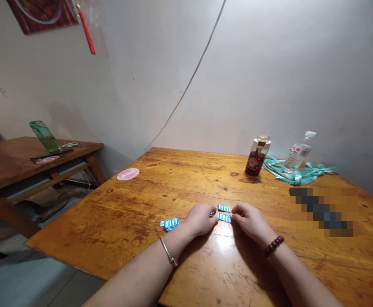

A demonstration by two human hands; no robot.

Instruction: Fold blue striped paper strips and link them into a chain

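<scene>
Near the middle of the wooden counter [189, 183], brings the left hand [201, 218] and right hand [249, 219] close to either side of two blue-and-white pieces, with the far piece [224, 208] just beyond the near piece [224, 218]. Curls the left hand narrow, with a small light-and-dark edge visible at the fingertips; cannot tell whether gripping it. Bends the right hand with thumb and forefinger near each other, right at the near piece's right edge; cannot tell whether pinching or only touching. Leaves a loose pile [171, 224] of similar pieces on the counter just left of the left hand. Wears a metal bangle [168, 252] on the left wrist and dark red beads [274, 245] on the right. Farther back at right, shows a brown-filled bottle [257, 157] upright beside turquoise ribbon [304, 175], with a clear plastic bottle [298, 153] among its loops. Nearer, shows only a pixelated dark shape [320, 208]. Toward the left edge, includes a round pink-and-white disc [128, 174]; on a second counter [9, 147], a green bottle [47, 138].
</scene>
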